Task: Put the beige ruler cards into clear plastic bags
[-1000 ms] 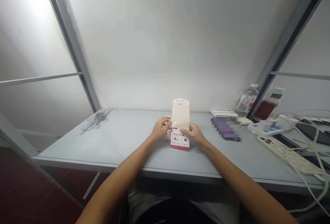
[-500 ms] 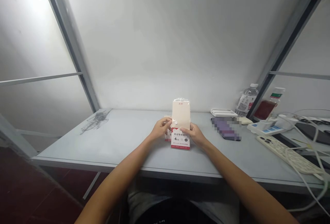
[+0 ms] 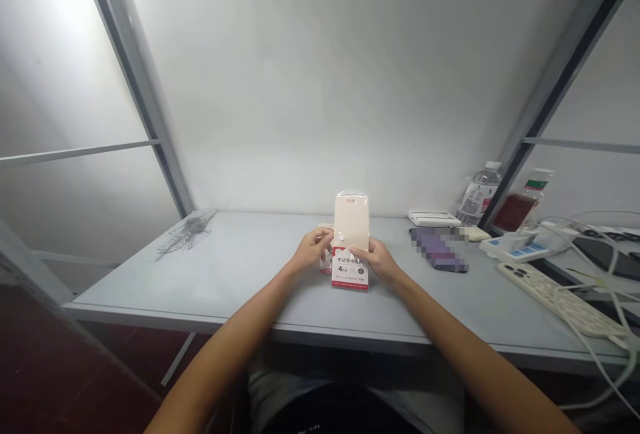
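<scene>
A flat ruler-set packet [image 3: 351,221] stands nearly upright over the desk, its printed face toward me. It has a cream upper part, a white label with a red bottom strip, and a shiny clear sleeve. My right hand [image 3: 379,258] grips its right edge, thumb across the front. At the left edge, my left hand [image 3: 313,247] has its fingers bent and pinched together against the packet; the exact contact of the fingertips is hard to see. Partly hidden behind the packet and left hand is a red-and-white printed card or packet [image 3: 325,265].
The grey desk [image 3: 240,274] meets a pale wall. To the right lie a purple phone [image 3: 437,249], a white box-shaped item [image 3: 434,219], a power strip [image 3: 520,246], a patterned phone case [image 3: 560,301] and loose cables. Two bottles [image 3: 480,194] stand at the back right.
Almost nothing differs. The packet has shifted very slightly, and both hands keep their places on it.
</scene>
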Tool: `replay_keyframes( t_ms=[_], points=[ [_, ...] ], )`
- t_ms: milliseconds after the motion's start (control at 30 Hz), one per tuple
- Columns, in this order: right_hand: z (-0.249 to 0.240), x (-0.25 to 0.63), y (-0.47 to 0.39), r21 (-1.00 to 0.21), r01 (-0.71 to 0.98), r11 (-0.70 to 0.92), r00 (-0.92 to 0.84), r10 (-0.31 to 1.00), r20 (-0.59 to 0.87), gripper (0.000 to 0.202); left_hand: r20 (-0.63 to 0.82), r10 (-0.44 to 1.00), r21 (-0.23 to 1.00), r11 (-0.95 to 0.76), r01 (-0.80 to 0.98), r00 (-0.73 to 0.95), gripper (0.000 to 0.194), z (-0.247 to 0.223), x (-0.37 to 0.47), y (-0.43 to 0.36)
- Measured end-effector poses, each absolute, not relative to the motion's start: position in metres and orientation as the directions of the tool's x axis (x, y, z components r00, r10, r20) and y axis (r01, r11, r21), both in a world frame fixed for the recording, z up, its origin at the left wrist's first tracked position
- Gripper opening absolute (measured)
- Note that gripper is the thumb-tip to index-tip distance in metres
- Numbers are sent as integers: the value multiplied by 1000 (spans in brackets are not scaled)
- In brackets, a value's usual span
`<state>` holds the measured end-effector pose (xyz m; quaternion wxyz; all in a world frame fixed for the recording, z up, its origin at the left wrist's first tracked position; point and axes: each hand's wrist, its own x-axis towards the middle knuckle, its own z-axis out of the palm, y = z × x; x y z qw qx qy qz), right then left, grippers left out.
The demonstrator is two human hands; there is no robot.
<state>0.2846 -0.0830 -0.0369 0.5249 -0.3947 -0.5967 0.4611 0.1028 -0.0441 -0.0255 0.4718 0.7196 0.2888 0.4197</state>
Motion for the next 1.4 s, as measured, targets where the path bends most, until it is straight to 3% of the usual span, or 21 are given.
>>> replay_keyframes(
  t_ms=[633, 833, 1333, 1400],
  points=[
    [-38, 281, -84, -976, 26, 216, -154, 966, 210, 36, 236, 848, 950, -303, 70, 474, 31, -30, 105, -43],
    [-37, 285, -76, -963, 123, 241, -45, 970, 237, 33, 298, 913, 940, -331, 79, 280, 29, -28, 103, -37],
    [-40, 291, -66, -862, 483, 155, 189, 943, 275, 28, 180, 968, 950, -216, 226, 173, 26, -34, 105, -26],
    [-42, 296, -63, -850, 512, 126, 243, 928, 284, 28, 196, 976, 941, -214, 264, 93, 25, -33, 99, -21]
  ],
)
